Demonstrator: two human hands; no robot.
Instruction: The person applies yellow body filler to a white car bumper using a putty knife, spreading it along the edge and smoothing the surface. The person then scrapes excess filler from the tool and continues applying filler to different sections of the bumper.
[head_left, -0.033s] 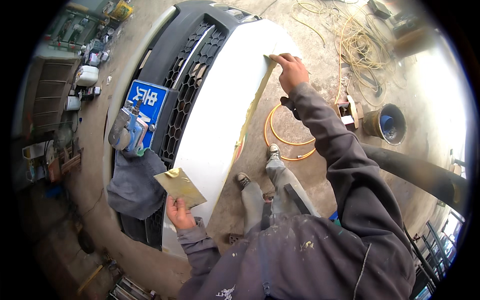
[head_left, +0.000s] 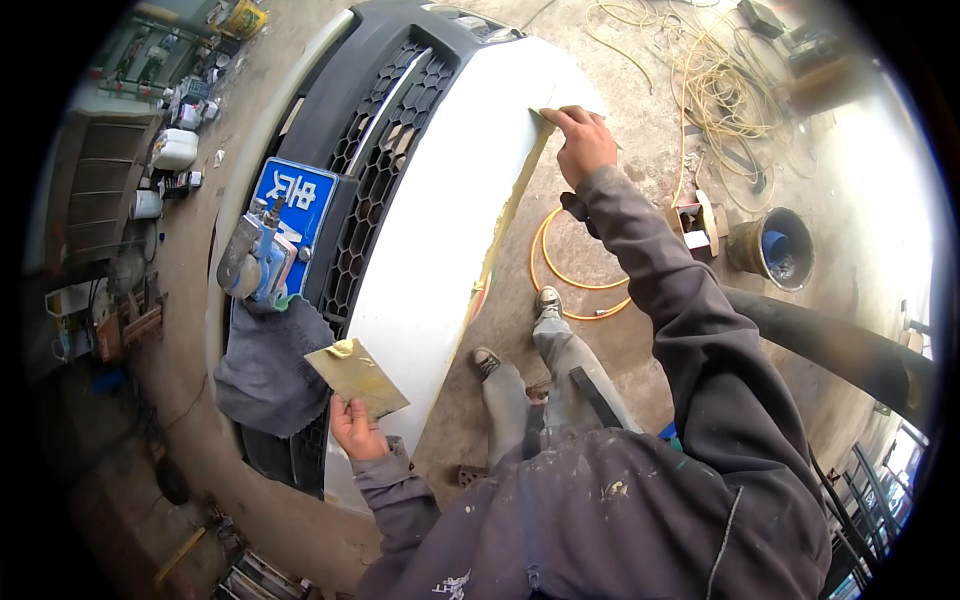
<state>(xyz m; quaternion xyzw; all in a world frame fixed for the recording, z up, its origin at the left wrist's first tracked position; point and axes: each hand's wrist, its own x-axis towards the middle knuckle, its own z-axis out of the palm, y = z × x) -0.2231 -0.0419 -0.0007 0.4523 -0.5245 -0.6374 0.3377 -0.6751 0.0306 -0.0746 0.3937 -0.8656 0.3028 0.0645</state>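
A white car bumper (head_left: pixel 440 220) with a black honeycomb grille (head_left: pixel 355 225) lies in front of me, and a yellowish line of putty (head_left: pixel 510 205) runs along its near edge. My left hand (head_left: pixel 358 430) grips a square putty board (head_left: pixel 358 380) by its near corner, over the bumper's lower part; yellow paste is smeared at the board's far edge. Toward the bumper's far end my right hand (head_left: pixel 585 145) is closed in a pinch at the putty-lined edge. A thin yellowish bit shows at its fingertips, too small to name.
On the grille side rest a blue air sander (head_left: pixel 262 262) and a grey cloth (head_left: pixel 272 368), beside a blue licence plate (head_left: pixel 292 205). An orange hose (head_left: pixel 540 270) curls by my feet. To the right are a tangled yellow hose (head_left: pixel 720 90), an open box (head_left: pixel 695 228) and a bucket (head_left: pixel 785 250).
The putty board and my left hand have shifted very slightly to the left. My right hand stays at the bumper's edge.
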